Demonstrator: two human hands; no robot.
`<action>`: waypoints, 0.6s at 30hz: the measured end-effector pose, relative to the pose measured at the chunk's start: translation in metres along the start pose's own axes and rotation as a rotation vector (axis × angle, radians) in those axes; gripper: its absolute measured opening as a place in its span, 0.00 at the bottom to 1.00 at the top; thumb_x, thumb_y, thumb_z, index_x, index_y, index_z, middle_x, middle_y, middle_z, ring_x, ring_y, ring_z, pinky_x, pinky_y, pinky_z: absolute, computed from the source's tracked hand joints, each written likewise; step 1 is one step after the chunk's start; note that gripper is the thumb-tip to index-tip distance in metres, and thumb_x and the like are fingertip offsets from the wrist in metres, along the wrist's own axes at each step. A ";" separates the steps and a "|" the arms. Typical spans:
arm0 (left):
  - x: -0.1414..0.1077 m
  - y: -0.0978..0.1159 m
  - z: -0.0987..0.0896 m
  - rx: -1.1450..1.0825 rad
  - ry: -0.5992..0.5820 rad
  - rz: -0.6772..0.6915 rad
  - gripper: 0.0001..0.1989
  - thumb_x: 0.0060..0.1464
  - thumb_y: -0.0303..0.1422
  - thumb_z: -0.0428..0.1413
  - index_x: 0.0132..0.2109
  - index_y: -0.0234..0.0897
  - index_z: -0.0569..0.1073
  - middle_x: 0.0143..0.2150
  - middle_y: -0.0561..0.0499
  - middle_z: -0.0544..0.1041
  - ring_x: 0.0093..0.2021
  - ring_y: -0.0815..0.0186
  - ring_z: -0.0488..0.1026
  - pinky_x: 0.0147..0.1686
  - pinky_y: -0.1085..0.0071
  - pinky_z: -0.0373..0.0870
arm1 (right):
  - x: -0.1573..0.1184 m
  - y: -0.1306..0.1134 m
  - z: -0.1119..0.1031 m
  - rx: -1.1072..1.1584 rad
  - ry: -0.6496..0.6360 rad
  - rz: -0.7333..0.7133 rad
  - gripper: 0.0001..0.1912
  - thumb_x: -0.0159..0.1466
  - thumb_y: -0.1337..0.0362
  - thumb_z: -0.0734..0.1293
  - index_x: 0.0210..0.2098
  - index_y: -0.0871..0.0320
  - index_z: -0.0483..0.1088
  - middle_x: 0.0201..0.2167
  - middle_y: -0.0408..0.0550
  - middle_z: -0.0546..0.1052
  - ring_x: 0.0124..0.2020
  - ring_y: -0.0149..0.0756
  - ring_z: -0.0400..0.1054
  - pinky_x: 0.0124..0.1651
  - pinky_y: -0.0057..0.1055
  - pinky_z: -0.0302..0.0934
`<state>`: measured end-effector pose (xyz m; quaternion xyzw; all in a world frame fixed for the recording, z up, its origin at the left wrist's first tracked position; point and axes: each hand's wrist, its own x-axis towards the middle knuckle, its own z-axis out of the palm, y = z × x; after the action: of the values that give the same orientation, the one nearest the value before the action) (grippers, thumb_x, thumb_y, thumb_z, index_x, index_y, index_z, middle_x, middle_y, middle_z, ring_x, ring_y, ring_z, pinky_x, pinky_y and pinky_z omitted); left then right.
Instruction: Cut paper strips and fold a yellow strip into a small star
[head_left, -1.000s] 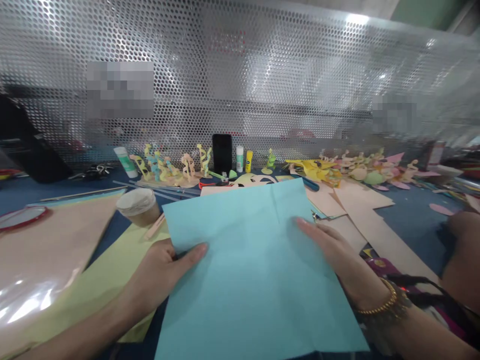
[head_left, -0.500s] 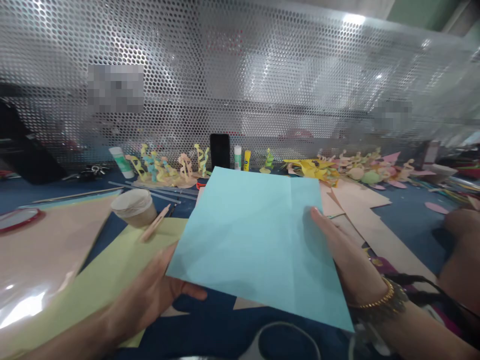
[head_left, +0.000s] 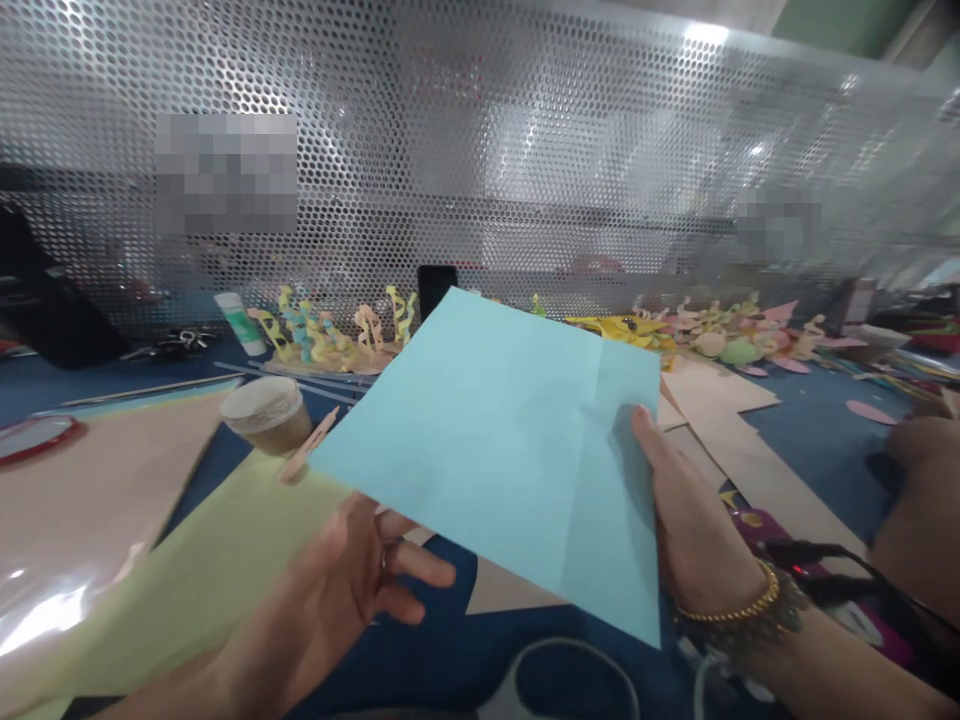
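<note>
A light blue sheet of paper (head_left: 487, 430), with a faint crease near its right side, is held up above the table. My right hand (head_left: 682, 520) grips its right edge, thumb on the front and the other fingers hidden behind. Below the sheet's lower left edge, my left hand (head_left: 352, 580) has its fingers apart and slightly curled; whether a fingertip touches the paper's underside I cannot tell. Under the left forearm lies a pale yellow-green sheet (head_left: 202, 540). A craft knife-like pink tool (head_left: 307, 447) rests by that sheet's upper edge.
A lidded cup (head_left: 266, 415) stands at left. Small paper figures (head_left: 322, 335), a glue stick (head_left: 240, 323) and a black phone (head_left: 436, 288) line the perforated metal screen (head_left: 360, 150). Pink sheets (head_left: 757, 450) and cables (head_left: 817, 555) lie at right. Another person's arm (head_left: 919, 500) rests at the far right.
The blue sheet has tilted, its left side rising. My left hand has come off its lower left corner and moved right beneath the edge, fingers spreading. My right hand keeps its hold.
</note>
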<state>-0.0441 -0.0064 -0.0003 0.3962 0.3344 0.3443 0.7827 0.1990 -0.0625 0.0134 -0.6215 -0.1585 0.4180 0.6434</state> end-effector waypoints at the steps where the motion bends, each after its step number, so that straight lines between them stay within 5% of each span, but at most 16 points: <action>1: -0.001 -0.001 0.005 0.043 -0.036 -0.001 0.27 0.35 0.55 0.64 0.38 0.41 0.78 0.31 0.48 0.79 0.28 0.60 0.77 0.19 0.73 0.71 | -0.001 0.002 0.002 0.006 -0.021 -0.001 0.29 0.58 0.45 0.65 0.55 0.53 0.65 0.45 0.51 0.77 0.41 0.47 0.74 0.33 0.37 0.72; 4: -0.003 -0.003 0.023 0.201 -0.032 -0.083 0.21 0.38 0.49 0.65 0.32 0.35 0.78 0.25 0.47 0.79 0.23 0.62 0.76 0.17 0.75 0.68 | -0.005 0.009 0.009 0.064 -0.142 0.023 0.26 0.59 0.48 0.66 0.52 0.53 0.67 0.42 0.48 0.79 0.39 0.44 0.75 0.33 0.35 0.71; 9: 0.012 -0.001 0.030 0.329 0.234 -0.114 0.12 0.46 0.39 0.63 0.30 0.35 0.73 0.14 0.55 0.73 0.13 0.71 0.65 0.13 0.78 0.59 | 0.000 -0.001 0.003 -0.012 -0.386 -0.084 0.22 0.64 0.52 0.62 0.54 0.55 0.64 0.47 0.51 0.75 0.43 0.42 0.72 0.39 0.35 0.69; 11: 0.020 -0.001 0.023 0.330 0.303 -0.070 0.12 0.47 0.39 0.63 0.29 0.35 0.72 0.14 0.55 0.73 0.15 0.71 0.65 0.17 0.77 0.63 | 0.009 -0.010 -0.008 -0.259 -0.434 -0.336 0.21 0.65 0.54 0.60 0.56 0.53 0.61 0.49 0.51 0.73 0.46 0.42 0.70 0.43 0.36 0.68; 14: 0.026 -0.002 0.014 0.310 0.368 0.008 0.12 0.47 0.39 0.64 0.27 0.36 0.71 0.17 0.54 0.75 0.20 0.70 0.68 0.24 0.75 0.68 | 0.020 -0.019 -0.029 -1.006 -0.233 -0.808 0.17 0.64 0.59 0.61 0.51 0.54 0.67 0.48 0.51 0.72 0.47 0.43 0.69 0.47 0.39 0.64; 18: 0.025 -0.003 0.012 0.252 0.376 0.052 0.12 0.46 0.38 0.64 0.32 0.38 0.71 0.20 0.56 0.74 0.24 0.67 0.71 0.23 0.75 0.68 | 0.026 -0.017 -0.051 -1.733 -0.151 -0.896 0.12 0.65 0.59 0.59 0.36 0.57 0.72 0.33 0.53 0.75 0.33 0.48 0.72 0.32 0.40 0.62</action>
<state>-0.0200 0.0080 -0.0036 0.4282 0.5047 0.3876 0.6417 0.2569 -0.0755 0.0118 -0.7328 -0.6728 -0.0877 0.0515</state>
